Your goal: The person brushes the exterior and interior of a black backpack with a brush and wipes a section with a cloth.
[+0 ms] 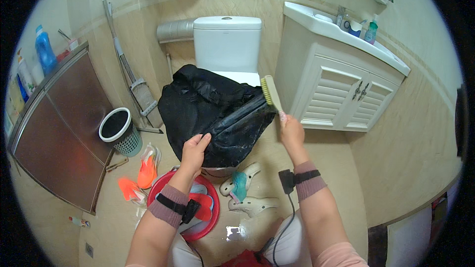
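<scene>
A large black bag [193, 107], wet and shiny along one fold, lies spread in front of the toilet. Its lower part rests over a light-coloured bucket [219, 171], mostly hidden beneath. My left hand [194, 151] pinches the bag near its lower edge, thumb on top. In my right hand [292, 132] is the handle of a pale scrub brush [274, 92]. Its yellow-green bristles face left, at the bag's right edge; whether they touch it I cannot tell. Under my left forearm stands a red basin [216, 211] with red and pale-blue pieces inside.
Cream clogs [256, 204] and a teal cloth [239, 186] lie before me on the wet floor. Orange shoes [147, 170] and a waste bin [130, 141] are at left. Behind the bag is a white toilet [227, 44]; a louvred washbasin cabinet [334, 89] stands right.
</scene>
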`<state>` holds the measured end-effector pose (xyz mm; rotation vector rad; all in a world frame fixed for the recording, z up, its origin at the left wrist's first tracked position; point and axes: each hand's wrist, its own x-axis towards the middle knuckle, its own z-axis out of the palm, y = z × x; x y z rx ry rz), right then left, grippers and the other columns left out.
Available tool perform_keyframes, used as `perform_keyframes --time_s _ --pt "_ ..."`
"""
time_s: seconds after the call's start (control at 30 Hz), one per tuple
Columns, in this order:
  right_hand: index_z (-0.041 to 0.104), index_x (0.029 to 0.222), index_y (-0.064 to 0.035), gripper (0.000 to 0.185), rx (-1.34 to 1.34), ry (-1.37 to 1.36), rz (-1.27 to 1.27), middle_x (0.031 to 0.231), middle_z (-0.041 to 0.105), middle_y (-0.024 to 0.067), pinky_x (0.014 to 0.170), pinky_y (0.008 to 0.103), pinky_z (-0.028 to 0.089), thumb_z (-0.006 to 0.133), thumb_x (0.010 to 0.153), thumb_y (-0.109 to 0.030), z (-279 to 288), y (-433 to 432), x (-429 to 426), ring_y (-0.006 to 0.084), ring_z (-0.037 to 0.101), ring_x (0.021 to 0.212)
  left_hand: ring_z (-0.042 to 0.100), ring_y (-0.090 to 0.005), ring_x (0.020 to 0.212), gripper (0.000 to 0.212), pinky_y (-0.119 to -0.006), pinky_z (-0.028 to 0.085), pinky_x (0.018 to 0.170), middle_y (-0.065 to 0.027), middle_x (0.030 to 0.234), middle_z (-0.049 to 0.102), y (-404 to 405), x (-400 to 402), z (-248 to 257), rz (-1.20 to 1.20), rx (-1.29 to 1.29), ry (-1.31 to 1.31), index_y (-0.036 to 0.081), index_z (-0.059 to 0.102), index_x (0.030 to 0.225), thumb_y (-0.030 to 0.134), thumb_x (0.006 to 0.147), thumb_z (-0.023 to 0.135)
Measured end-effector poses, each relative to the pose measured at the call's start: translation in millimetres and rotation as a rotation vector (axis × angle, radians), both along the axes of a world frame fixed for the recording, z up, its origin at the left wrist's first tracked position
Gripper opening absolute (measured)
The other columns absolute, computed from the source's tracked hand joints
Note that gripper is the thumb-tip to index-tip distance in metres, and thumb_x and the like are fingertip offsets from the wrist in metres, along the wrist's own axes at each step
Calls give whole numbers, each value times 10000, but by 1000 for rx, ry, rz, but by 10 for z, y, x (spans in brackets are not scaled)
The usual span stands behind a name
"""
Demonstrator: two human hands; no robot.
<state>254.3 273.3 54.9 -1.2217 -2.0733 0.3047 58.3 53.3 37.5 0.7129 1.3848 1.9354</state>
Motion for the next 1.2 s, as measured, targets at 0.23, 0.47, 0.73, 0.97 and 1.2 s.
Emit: perform_keyframes --time_s 0.23,0.47,0.73,0.97,1.2 --pt "602 772 -73 451 150 -263 463 718 656 185 569 497 501 438 953 -453 134 -998 -424 367 647 652 618 -115 828 211 -260 471 776 -47 928 680 -100 -172 -101 0 41 -123 17 652 969 214 945 578" --pt "657 881 -55 494 -41 -26 -1 762 657 207 617 535 478 386 978 -457 55 93 71 385 641 708 631 -129 848 192 -265 480 798 -53 967 683 6 -13 17 -46 33 -122 26 645 974 204 944 578" --pt "616 779 -68 479 117 -158 352 665 651 162 550 504 498 429 954 -473 59 -756 -371 359 649 620 620 -122 813 187 -264 478 762 -38 925 676 -48 -158 -56 -62 29 -170 38 639 932 213 945 574" --pt "617 814 -71 491 16 -35 122 677 644 183 575 518 480 410 960 -491 38 -407 -288 376 643 663 620 -123 815 203 -265 478 758 -39 931 679 -23 -85 -17 -21 24 -114 35 640 934 228 944 579" --pt "615 782 -90 484 33 -31 206 703 648 174 558 509 471 457 927 -523 17 -407 -367 368 636 657 633 -139 783 192 -288 502 741 -47 904 681 -49 -122 42 -37 8 -238 44 641 911 223 942 580"
